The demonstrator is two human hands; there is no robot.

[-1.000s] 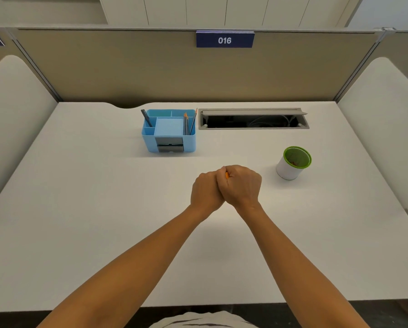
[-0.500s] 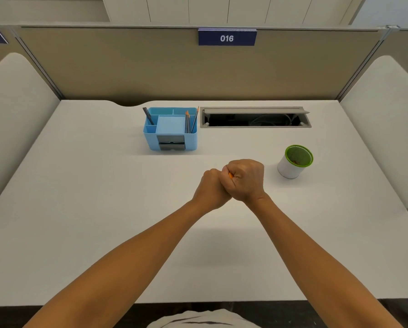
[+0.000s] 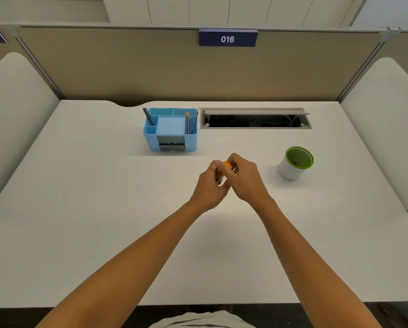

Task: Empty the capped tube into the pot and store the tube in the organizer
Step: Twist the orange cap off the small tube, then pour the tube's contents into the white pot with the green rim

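Note:
Both hands meet above the middle of the white desk (image 3: 91,209). My left hand (image 3: 210,185) grips a small clear tube (image 3: 220,179), mostly hidden in the fist. My right hand (image 3: 244,179) pinches the tube's orange cap (image 3: 227,165) between its fingertips. I cannot tell whether the cap is still seated on the tube. The white pot with a green rim (image 3: 294,163) stands to the right of my hands. The blue organizer (image 3: 171,129) sits behind and to the left of them, with pencils and a pen in its compartments.
An open cable hatch (image 3: 255,119) lies in the desk right of the organizer. A tan partition (image 3: 150,67) with a "016" label closes off the back. Padded side panels stand at the left (image 3: 16,114) and right (image 3: 387,129).
The two tight fists have loosened. The right fingers have shifted up onto the orange cap, which now shows more clearly, and both hands have drifted slightly right.

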